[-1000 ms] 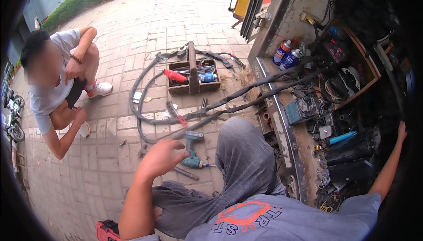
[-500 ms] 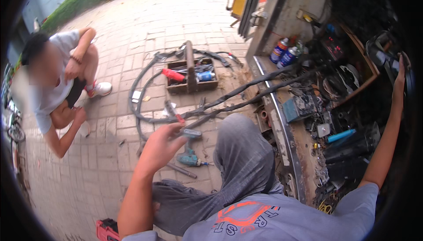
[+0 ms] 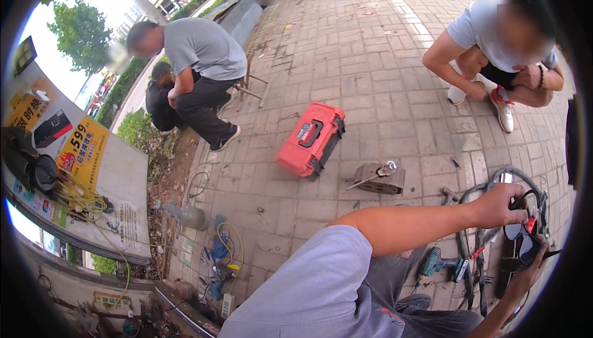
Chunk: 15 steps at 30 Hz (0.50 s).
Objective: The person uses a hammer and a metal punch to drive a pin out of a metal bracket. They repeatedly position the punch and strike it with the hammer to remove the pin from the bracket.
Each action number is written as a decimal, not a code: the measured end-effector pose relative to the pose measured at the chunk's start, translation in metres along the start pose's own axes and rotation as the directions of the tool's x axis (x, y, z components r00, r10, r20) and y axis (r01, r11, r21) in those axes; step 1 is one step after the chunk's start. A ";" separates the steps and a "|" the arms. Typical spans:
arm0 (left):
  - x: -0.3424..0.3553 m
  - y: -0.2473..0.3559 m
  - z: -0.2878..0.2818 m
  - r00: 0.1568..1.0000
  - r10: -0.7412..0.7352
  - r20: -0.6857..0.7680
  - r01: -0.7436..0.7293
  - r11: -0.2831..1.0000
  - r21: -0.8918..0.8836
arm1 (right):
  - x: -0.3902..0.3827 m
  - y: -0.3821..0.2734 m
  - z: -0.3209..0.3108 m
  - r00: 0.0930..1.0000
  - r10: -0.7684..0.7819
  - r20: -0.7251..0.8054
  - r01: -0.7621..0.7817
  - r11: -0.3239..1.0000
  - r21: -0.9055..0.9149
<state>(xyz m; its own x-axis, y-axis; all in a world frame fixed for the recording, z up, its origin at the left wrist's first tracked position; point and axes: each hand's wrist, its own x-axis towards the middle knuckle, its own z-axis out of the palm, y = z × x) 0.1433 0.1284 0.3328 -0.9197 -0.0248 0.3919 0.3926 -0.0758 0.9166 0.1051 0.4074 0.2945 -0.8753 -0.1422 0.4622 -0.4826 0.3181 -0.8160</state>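
Dark-lensed sunglasses (image 3: 527, 246) are held between my two hands at the right edge. My left hand (image 3: 499, 206) is closed on one side of the frame, its arm stretched across from the left. Below it, my right hand (image 3: 526, 275) grips the other side, fingers against a lens. Beneath the hands, the wooden tool tray is mostly hidden. A black cable (image 3: 462, 245) loops on the paving around it. Left of the cable lies a teal cordless drill (image 3: 434, 262).
A red toolbox (image 3: 302, 151) and a rusty metal block (image 3: 386, 185) sit on the paving. One person (image 3: 516, 35) squats at upper right; another (image 3: 207, 48) sits on a stool at upper left beside a crouching person (image 3: 162, 100). A yellow cord (image 3: 128, 273) hangs at lower left.
The view has swung left. My right hand has come from the shelves at the right to meet my left hand. Both now hold the sunglasses; my left hand was empty.
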 end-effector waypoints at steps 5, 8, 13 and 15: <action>-0.003 -0.005 -0.022 0.992 -0.116 -0.046 0.120 0.989 0.084 | -0.009 0.050 0.014 0.970 0.175 0.166 -0.230 0.880 0.416; -0.019 -0.007 -0.046 0.964 -0.267 -0.006 0.267 0.963 -0.027 | -0.008 0.000 0.029 0.943 0.204 0.264 -0.287 0.898 0.334; -0.042 0.006 -0.080 0.975 -0.216 0.049 0.221 0.942 -0.254 | -0.015 -0.038 0.067 0.958 0.160 0.239 -0.249 0.879 0.407; -0.061 0.031 -0.104 0.986 -0.165 -0.007 0.165 0.986 -0.022 | -0.015 -0.054 0.080 0.963 0.124 0.239 -0.209 0.905 0.370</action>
<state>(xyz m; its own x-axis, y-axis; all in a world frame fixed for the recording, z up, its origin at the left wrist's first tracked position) 0.2103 0.0243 0.3291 -0.9719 -0.0192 0.2348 0.2355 -0.1003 0.9667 0.1415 0.3172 0.3042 -0.9102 -0.3218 0.2606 -0.2656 -0.0291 -0.9636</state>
